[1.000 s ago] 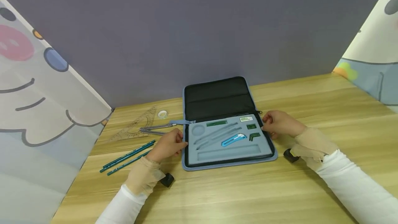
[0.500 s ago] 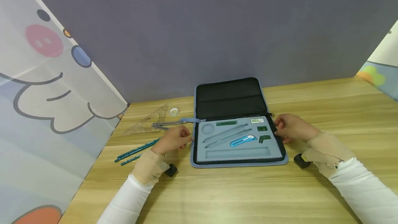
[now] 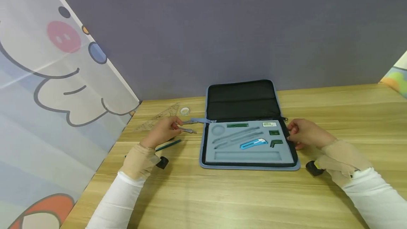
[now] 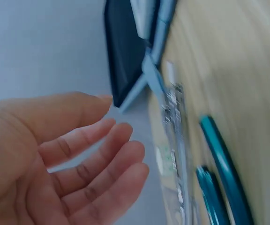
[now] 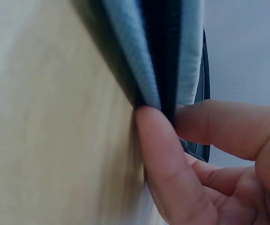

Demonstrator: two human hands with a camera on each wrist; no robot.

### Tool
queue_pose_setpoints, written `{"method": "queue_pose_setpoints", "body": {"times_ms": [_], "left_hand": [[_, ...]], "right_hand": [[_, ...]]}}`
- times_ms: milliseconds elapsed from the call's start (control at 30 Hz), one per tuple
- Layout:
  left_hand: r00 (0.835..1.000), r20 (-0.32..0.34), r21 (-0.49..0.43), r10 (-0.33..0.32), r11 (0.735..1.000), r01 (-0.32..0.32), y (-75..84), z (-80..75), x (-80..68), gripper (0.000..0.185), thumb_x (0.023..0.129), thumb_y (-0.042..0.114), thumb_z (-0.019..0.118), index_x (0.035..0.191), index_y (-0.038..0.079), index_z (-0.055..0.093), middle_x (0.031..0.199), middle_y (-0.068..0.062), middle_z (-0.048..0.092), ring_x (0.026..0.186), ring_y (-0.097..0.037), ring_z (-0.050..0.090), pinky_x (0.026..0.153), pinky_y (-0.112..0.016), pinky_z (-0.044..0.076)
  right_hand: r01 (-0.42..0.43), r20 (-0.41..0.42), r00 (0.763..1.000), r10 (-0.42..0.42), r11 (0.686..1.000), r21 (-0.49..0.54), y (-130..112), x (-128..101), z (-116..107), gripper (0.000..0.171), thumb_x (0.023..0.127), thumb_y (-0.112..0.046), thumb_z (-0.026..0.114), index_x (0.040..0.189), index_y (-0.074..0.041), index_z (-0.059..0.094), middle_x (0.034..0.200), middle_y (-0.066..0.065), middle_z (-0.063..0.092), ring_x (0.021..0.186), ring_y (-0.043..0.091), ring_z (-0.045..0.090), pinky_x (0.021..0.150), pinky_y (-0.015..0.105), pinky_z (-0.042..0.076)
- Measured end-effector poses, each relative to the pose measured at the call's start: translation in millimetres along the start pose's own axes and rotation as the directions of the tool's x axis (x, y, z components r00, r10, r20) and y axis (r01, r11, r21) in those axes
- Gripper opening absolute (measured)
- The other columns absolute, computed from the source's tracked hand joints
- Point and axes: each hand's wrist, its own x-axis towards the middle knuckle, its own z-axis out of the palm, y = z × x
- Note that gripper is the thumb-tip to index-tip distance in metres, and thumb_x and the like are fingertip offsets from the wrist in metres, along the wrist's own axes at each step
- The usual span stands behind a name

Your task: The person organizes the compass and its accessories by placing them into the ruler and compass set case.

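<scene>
While I pinch the right edge of the zippered stationery case (image 3: 241,101) with the right hand (image 3: 304,133), I hover the left hand (image 3: 162,131), thumb apart from its fingers, just beside the drawing compass (image 3: 189,130). The compass lies left of the open case; teal pencils (image 4: 224,164) sit nearer, a transparent set square (image 3: 159,116) farther left. Tabletop (image 3: 241,197) along the case's near edge gives me room.

In front of me is a wood-grained table (image 3: 238,197), its top pale yellow. On it I have a blue-edged zip case (image 3: 249,167) lying open. Left of that lie silvery compasses (image 3: 188,130), a clear set square (image 3: 165,114), a small white ring (image 3: 182,111) farther back, and, nearer me, teal pencils (image 3: 168,145), partly hidden.
</scene>
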Motion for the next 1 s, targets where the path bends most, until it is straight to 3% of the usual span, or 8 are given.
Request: {"method": "queue_pose_setpoints", "body": {"times_ms": [100, 233, 467, 767, 1000], "left_hand": [[0.997, 0.014, 0.064, 0.074, 0.995, -0.075, -6.0, -1.7, 1.6, 0.019, 0.088, 0.003, 0.063, 0.107, -0.002, 0.062, 0.087, -0.009, 0.064, 0.077, -0.020, 0.060, 0.068, -0.035, 0.051], [0.985, 0.041, 0.175, 0.166, 0.970, -0.171, -10.9, -6.8, 8.7, 0.023, 0.083, -0.001, 0.068, 0.106, 0.000, 0.064, 0.096, -0.012, 0.066, 0.088, -0.025, 0.062, 0.077, -0.040, 0.052], [0.955, 0.168, 0.300, 0.243, 0.911, -0.285, -16.4, -17.2, 26.4, 0.025, 0.082, -0.004, 0.067, 0.106, 0.002, 0.066, 0.105, -0.013, 0.066, 0.097, -0.027, 0.062, 0.084, -0.042, 0.051], [0.931, 0.282, 0.372, 0.234, 0.868, -0.330, -29.2, -16.9, 45.5, 0.024, 0.084, -0.001, 0.066, 0.107, 0.006, 0.067, 0.105, -0.006, 0.067, 0.096, -0.023, 0.062, 0.083, -0.037, 0.051], [0.926, 0.292, 0.424, 0.241, 0.835, -0.351, -38.1, -14.2, 50.5, 0.025, 0.081, -0.001, 0.068, 0.104, 0.008, 0.070, 0.103, -0.005, 0.068, 0.095, -0.023, 0.063, 0.083, -0.037, 0.052]], "right_hand": [[0.003, 0.003, 1.000, -0.003, 1.000, 0.003, 1.0, -0.7, -0.4, 0.032, 0.083, 0.002, 0.061, 0.105, 0.016, 0.042, 0.080, 0.009, 0.044, 0.062, 0.015, 0.055, 0.054, 0.030, 0.056], [-0.005, 0.009, 1.000, 0.005, 1.000, 0.015, 1.6, -1.4, -1.1, 0.034, 0.083, 0.002, 0.061, 0.107, 0.017, 0.041, 0.081, 0.009, 0.045, 0.064, 0.015, 0.055, 0.055, 0.030, 0.056], [-0.007, 0.015, 1.000, 0.007, 1.000, 0.020, 1.9, -0.3, -1.0, 0.034, 0.084, 0.002, 0.060, 0.108, 0.017, 0.041, 0.081, 0.009, 0.044, 0.064, 0.015, 0.055, 0.055, 0.030, 0.056], [0.003, 0.013, 1.000, -0.003, 1.000, 0.030, 0.9, -1.2, -1.2, 0.033, 0.083, 0.003, 0.061, 0.106, 0.016, 0.041, 0.081, 0.009, 0.044, 0.064, 0.015, 0.054, 0.054, 0.030, 0.056], [0.004, 0.009, 1.000, -0.004, 0.999, 0.038, 0.8, -2.4, -1.0, 0.032, 0.082, 0.003, 0.061, 0.105, 0.015, 0.041, 0.081, 0.010, 0.045, 0.064, 0.015, 0.055, 0.054, 0.030, 0.056]]}}
